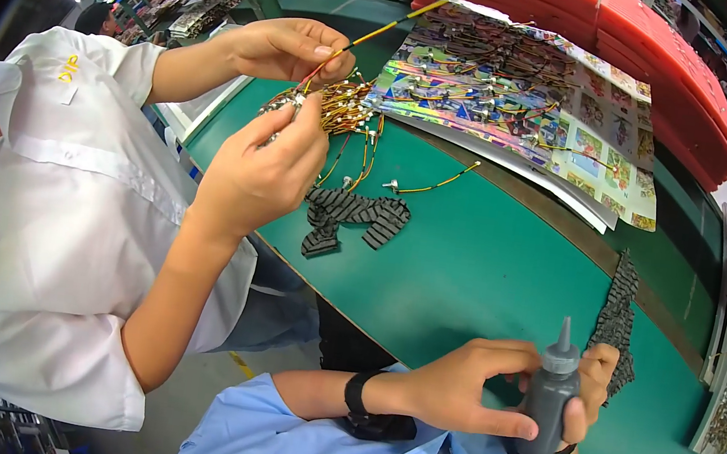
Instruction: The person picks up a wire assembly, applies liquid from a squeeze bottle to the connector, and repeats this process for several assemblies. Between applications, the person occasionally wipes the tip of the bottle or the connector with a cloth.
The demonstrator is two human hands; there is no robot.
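A dark grey squeeze bottle (549, 400) with a tapered nozzle stands upright between my hands, above the near edge of the green table. My left hand (462, 384) is curled at its left side, the thumb against the lower body and the index finger reaching behind the neck. From the right, my right hand (594, 382) wraps round the bottle; the bottle partly hides its fingers. Just beyond that hand lies a dark striped cloth strip (616, 317) on the table. The bottle partly hides how the fingers meet.
At the left, a co-worker's hands (266, 170) hold a black-yellow-red wire (378, 34) over a heap of wired parts (346, 107). Another striped cloth (351, 221) lies on the green table (431, 272). Wires cover printed sheets (568, 116) before stacked red foam (638, 61).
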